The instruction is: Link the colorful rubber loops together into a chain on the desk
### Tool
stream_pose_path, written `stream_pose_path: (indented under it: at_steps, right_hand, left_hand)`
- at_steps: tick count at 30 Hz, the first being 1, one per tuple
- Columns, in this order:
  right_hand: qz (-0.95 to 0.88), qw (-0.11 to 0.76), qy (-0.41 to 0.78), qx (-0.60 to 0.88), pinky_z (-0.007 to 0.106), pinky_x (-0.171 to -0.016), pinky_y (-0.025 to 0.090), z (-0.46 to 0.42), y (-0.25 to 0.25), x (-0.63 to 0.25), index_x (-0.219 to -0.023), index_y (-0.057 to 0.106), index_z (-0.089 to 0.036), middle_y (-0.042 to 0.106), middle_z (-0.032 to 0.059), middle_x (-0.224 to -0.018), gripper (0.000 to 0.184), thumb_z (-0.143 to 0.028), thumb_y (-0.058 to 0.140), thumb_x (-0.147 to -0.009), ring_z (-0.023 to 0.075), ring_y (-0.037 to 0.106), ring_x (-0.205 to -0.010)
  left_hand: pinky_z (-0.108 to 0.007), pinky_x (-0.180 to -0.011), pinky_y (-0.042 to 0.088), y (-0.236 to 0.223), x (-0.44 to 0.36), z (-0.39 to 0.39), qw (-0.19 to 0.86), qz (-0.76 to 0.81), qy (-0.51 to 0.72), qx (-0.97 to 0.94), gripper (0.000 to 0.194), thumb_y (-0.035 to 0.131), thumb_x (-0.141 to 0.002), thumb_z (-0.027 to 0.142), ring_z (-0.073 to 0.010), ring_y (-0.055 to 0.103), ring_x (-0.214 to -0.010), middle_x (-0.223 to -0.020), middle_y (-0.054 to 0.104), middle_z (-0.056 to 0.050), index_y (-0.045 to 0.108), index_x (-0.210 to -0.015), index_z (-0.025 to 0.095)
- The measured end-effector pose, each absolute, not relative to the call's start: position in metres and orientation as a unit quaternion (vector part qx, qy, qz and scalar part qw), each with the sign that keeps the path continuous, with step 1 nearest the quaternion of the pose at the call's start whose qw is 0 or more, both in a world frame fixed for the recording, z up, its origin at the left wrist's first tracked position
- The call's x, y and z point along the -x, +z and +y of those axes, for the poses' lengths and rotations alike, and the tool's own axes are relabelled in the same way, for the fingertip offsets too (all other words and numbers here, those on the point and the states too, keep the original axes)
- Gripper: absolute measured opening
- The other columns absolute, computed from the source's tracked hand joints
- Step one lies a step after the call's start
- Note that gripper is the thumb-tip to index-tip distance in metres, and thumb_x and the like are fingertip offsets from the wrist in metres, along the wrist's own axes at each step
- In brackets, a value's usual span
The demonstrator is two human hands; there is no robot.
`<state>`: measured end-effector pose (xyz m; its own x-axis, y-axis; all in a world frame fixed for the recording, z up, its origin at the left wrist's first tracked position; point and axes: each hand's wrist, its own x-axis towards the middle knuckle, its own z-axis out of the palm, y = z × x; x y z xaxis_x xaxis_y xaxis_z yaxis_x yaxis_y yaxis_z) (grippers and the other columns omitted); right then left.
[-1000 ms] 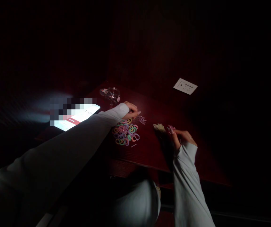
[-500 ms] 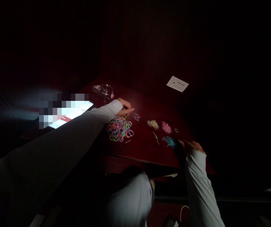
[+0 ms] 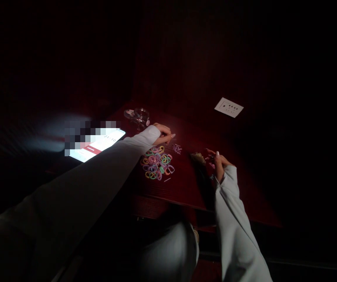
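Lying at right hand [image 3: 222, 165], pink bands [image 3: 212, 166]; near left hand [image 3: 163, 133], purple bands [image 3: 177, 149]; cannot tell either grip's state.

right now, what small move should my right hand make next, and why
Perhaps lift the right hand slightly: its fingers lie over the pink pieces beside the pale yellow pile, and it is too dark to tell whether it grips any.

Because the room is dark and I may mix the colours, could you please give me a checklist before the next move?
1. Mixed loops apart from purple pieces: ok.
2. Yellowish pile apart from the purple pieces: ok.
3. Pink pieces in full view: not ok, right hand partly covers them.
4. Left hand empty: cannot tell.
5. Phone screen lit: ok.
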<state>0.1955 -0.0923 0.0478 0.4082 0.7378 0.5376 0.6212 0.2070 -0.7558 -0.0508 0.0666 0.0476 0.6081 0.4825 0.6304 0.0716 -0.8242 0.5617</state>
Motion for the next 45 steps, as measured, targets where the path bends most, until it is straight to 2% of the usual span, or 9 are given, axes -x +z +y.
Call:
stream_pose_path:
  at_steps: [3,10,15,19,23,26,30,38,45]
  right_hand:
    - [-0.579,0.534,0.028,0.616,0.037,-0.081,0.05,-0.07,0.05,-0.183,-0.109,0.083,-0.02,0.075,0.0094,-0.089,0.061,-0.068,0.045,-0.098,0.0234,0.068,-0.089]
    - [-0.683,0.267,-0.143,0.665,0.043,-0.097,0.034,-0.028,0.031,-0.165,-0.121,0.079,-0.032,0.073,0.0081,-0.113,0.047,-0.051,0.037,-0.107,0.0273,0.053,-0.108]
    - [-0.679,0.188,-0.191,0.684,0.044,-0.1,0.026,-0.018,0.008,-0.161,-0.13,0.074,-0.034,0.068,0.0082,-0.129,0.045,-0.047,0.036,-0.108,0.0295,0.048,-0.114]
    - [-0.628,0.241,-0.179,0.718,0.044,-0.098,0.027,-0.017,0.01,-0.162,-0.133,0.071,-0.033,0.066,0.0079,-0.132,0.049,-0.046,0.031,-0.108,0.0292,0.047,-0.112]
    - [-0.64,0.314,-0.14,0.687,0.043,-0.096,0.029,-0.029,0.025,-0.151,-0.121,0.076,-0.034,0.071,0.0053,-0.118,0.055,-0.045,0.023,-0.109,0.0272,0.049,-0.108]
    - [-0.711,0.311,-0.11,0.621,0.042,-0.097,0.029,-0.041,0.034,-0.137,-0.109,0.077,-0.031,0.073,0.0047,-0.11,0.047,-0.048,0.034,-0.108,0.0263,0.051,-0.106]
    - [-0.727,0.304,-0.098,0.607,0.041,-0.097,0.029,-0.049,0.038,-0.129,-0.109,0.075,-0.03,0.073,0.0045,-0.104,0.032,-0.05,0.051,-0.102,0.0268,0.052,-0.105]
    - [-0.684,0.331,-0.099,0.643,0.04,-0.094,0.029,-0.044,0.035,-0.136,-0.106,0.073,-0.027,0.071,0.0056,-0.102,0.04,-0.048,0.04,-0.106,0.0258,0.052,-0.103]
    - [-0.704,0.321,-0.101,0.625,0.039,-0.093,0.027,-0.046,0.033,-0.131,-0.1,0.077,-0.028,0.073,0.0042,-0.103,0.037,-0.052,0.049,-0.103,0.0253,0.051,-0.103]
  left_hand:
    - [-0.025,-0.056,0.035,0.045,0.047,0.07,0.249,0.163,0.422,-0.856,0.052,0.054,-0.097,0.045,-0.0089,0.043,-0.053,-0.058,0.058,-0.001,0.061,-0.054,0.017]
    - [-0.024,-0.058,0.036,0.039,0.042,0.073,0.243,0.165,0.409,-0.864,0.046,0.055,-0.098,0.041,-0.0087,0.043,-0.055,-0.063,0.058,0.0,0.067,-0.061,0.017]
    - [-0.025,-0.058,0.035,0.036,0.039,0.076,0.232,0.158,0.377,-0.883,0.042,0.057,-0.097,0.038,-0.0091,0.041,-0.055,-0.062,0.055,0.0,0.067,-0.062,0.016]
    - [-0.025,-0.059,0.035,0.034,0.041,0.078,0.219,0.168,0.371,-0.887,0.04,0.056,-0.097,0.035,-0.0093,0.042,-0.057,-0.065,0.056,0.0,0.067,-0.064,0.016]
    - [-0.026,-0.059,0.034,0.033,0.044,0.078,0.214,0.166,0.364,-0.891,0.038,0.057,-0.097,0.034,-0.0088,0.042,-0.056,-0.066,0.057,0.0,0.068,-0.065,0.016]
    - [-0.026,-0.059,0.033,0.031,0.044,0.079,0.204,0.172,0.369,-0.89,0.04,0.058,-0.097,0.034,-0.0091,0.041,-0.055,-0.062,0.052,0.002,0.065,-0.061,0.017]
    - [-0.026,-0.058,0.033,0.031,0.043,0.079,0.212,0.17,0.36,-0.893,0.042,0.057,-0.096,0.039,-0.0097,0.042,-0.056,-0.061,0.053,0.001,0.062,-0.059,0.018]
    - [-0.026,-0.061,0.036,0.032,0.042,0.076,0.227,0.165,0.341,-0.897,0.034,0.06,-0.094,0.031,-0.01,0.044,-0.056,-0.064,0.057,0.001,0.067,-0.063,0.017]
    - [-0.025,-0.06,0.036,0.029,0.042,0.081,0.219,0.145,0.348,-0.9,0.036,0.062,-0.094,0.035,-0.0092,0.043,-0.056,-0.064,0.056,0.002,0.067,-0.064,0.017]
